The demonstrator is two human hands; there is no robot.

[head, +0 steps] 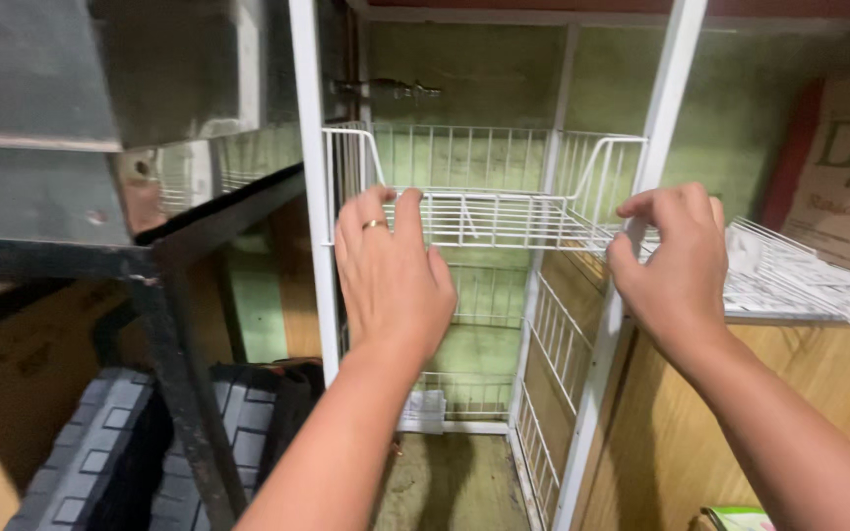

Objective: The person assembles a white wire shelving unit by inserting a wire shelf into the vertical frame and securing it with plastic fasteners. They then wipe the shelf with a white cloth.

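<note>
- The white metal rack (315, 197) stands in front of you, its uprights framing a green back wall.
- A white wire basket (484, 197) sits between those uprights at the height of your hands.
- Your left hand (391, 275) is spread flat, fingertips on the basket's front rim, gripping nothing.
- Your right hand (671, 261) curls around the right upright near the basket's corner; it seems to pinch wire there.
- A ring (374, 224) shows on your left hand.
</note>
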